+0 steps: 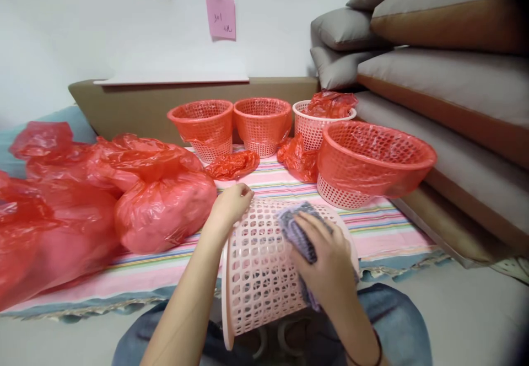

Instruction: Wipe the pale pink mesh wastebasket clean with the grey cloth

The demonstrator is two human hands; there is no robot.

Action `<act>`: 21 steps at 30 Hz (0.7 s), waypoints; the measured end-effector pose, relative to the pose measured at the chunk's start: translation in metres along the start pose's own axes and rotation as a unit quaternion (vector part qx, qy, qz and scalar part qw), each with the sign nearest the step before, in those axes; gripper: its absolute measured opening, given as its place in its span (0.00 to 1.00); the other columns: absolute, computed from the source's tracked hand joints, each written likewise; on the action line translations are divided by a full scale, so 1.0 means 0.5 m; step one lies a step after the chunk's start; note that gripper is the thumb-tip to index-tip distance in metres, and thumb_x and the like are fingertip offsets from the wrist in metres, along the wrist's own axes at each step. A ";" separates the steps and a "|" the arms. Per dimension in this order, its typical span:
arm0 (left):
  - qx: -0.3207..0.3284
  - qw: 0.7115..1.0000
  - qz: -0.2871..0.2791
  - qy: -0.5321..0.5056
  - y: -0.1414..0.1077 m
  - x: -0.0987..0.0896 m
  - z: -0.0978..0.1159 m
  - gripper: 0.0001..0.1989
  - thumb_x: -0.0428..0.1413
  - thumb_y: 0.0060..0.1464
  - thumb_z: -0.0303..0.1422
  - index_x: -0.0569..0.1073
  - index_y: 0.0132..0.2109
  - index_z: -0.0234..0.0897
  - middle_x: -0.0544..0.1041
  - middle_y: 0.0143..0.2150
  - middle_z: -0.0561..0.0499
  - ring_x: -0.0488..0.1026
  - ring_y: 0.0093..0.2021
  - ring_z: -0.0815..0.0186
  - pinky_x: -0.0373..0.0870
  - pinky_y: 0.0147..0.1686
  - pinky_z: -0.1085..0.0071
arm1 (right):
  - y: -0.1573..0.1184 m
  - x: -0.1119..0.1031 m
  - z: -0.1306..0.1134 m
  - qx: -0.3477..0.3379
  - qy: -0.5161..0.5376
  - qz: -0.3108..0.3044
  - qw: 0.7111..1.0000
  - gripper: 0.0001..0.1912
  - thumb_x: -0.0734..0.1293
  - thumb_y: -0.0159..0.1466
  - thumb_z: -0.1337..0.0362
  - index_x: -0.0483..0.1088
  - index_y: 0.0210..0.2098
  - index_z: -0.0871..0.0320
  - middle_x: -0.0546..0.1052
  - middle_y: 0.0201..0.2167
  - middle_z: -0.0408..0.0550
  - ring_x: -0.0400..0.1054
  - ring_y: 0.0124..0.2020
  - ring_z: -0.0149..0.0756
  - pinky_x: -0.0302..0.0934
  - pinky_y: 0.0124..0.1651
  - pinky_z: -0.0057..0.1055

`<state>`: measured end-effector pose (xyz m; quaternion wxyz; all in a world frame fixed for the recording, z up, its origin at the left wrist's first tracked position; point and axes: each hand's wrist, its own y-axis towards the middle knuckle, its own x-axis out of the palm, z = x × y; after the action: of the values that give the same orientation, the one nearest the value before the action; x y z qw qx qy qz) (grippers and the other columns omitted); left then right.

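A pale pink plastic basket (260,269) with a lattice of holes lies on its side above my lap, its wide rim towards the left. My left hand (232,205) is closed at the basket's upper left edge, its fingers curled and partly hidden. In my right hand (324,256) is a bunched grey-purple cloth (295,231), pressed against the side of the basket towards its right end.
Several baskets lined with red plastic bags, such as one basket (376,159), stand behind. Crumpled red bags (233,165) lie on the striped cloth (268,184). Stuffed red bags (165,206) fill the left, and stacked grey-brown cushions (446,85) rise at right.
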<state>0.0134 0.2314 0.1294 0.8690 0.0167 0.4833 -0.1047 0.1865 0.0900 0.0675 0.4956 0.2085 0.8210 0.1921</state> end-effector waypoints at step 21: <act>0.064 0.984 0.133 -0.104 -0.261 0.083 -0.004 0.19 0.41 0.67 0.42 0.72 0.52 0.42 0.75 0.55 0.45 0.70 0.58 0.53 0.65 0.55 0.56 | -0.061 -0.014 -0.123 -0.047 0.051 -0.039 0.997 0.28 0.66 0.57 0.68 0.69 0.58 0.48 0.73 0.60 0.40 0.59 0.59 0.53 0.53 0.60 0.53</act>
<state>0.0069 0.0970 0.1030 0.9177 0.1257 0.3764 -0.0202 0.1298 0.0539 0.0837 0.4691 0.1424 0.8430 0.2212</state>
